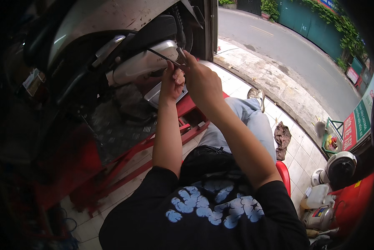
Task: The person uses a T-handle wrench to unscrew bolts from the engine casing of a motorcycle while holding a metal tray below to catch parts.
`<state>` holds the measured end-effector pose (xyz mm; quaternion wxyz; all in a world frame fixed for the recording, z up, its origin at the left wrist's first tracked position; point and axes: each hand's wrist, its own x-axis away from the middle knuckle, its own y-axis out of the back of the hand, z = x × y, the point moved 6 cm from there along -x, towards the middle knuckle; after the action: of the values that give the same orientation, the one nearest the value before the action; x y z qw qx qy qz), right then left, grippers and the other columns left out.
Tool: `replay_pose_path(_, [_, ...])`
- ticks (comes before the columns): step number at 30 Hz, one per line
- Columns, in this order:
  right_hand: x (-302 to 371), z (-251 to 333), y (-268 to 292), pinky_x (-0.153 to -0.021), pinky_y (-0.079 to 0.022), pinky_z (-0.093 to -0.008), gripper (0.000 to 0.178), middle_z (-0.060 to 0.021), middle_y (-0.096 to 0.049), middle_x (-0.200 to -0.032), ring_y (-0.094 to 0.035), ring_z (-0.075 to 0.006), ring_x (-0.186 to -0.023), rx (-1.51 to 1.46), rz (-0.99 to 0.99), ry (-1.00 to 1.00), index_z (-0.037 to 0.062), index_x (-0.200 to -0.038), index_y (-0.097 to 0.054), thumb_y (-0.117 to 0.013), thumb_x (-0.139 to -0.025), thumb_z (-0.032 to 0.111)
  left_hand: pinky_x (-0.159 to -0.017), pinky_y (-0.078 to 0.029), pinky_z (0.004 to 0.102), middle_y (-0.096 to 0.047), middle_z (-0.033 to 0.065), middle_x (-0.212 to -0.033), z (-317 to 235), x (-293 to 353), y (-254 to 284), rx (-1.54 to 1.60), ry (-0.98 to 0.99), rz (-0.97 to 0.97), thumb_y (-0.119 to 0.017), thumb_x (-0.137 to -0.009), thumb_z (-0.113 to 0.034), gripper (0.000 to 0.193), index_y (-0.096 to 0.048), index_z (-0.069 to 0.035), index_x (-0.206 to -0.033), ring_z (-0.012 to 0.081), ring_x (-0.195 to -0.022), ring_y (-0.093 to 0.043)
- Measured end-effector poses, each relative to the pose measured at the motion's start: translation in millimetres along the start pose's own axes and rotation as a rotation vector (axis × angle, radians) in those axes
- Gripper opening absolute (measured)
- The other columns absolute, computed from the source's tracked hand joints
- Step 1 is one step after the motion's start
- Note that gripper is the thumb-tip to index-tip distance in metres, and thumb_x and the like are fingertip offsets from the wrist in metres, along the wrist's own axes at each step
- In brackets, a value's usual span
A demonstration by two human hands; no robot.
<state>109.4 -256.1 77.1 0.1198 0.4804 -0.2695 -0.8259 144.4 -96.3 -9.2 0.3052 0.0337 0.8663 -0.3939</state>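
My right hand (203, 83) is closed at the end of a thin dark rod-like tool (157, 54). A short, shiny metal piece (180, 53) shows by its index finger; I cannot tell whether it is part of the same tool. My left hand (172, 81) is just left of it, fingers curled, its thumb up against the rod. The rod points up and left, in front of the silver-white engine-side cover (147, 62) of a motorbike. Whether its tip touches the cover cannot be made out. Beneath the hands, a flat pale tray (154, 96) is partly hidden by my left forearm.
The motorbike stands on a red lift frame (124, 175) with a dark tread plate (112, 137). On the tiled floor at right lie a brown rag (282, 139), a whitish plastic jug (318, 196) and a red tank (356, 204). A street (287, 46) runs beyond the doorway.
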Motion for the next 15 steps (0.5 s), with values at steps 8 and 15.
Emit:
replay_pose_path(8, [32.1, 23.3, 0.6, -0.063, -0.052, -0.0410, 0.050, -0.0135, -0.068, -0.090, -0.067, -0.0300, -0.077, -0.257, 0.200, 0.208, 0.0178, -0.137, -0.051, -0.061, -0.088, 0.024, -0.041, -0.040, 0.0147, -0.048, -0.0064, -0.056, -3.8, -3.8, 17.7, -0.042, -0.031, -0.230, -0.057, -0.097, -0.035, 0.038, -0.058, 0.001, -0.110, 0.0008, -0.046, -0.047])
replay_pose_path(15, [26.6, -49.0, -5.0, -0.067, -0.051, -0.0421, 0.045, -0.0160, -0.067, -0.078, -0.066, -0.0320, -0.074, -0.089, 0.383, -0.146, 0.0170, -0.129, -0.059, -0.061, -0.087, 0.034, -0.042, -0.036, 0.0132, -0.048, -0.0061, -0.057, 2.2, -7.6, 2.7, 0.034, -0.022, -0.121, -0.050, -0.101, -0.031, 0.046, -0.049, 0.009, -0.125, -0.0001, -0.047, -0.045])
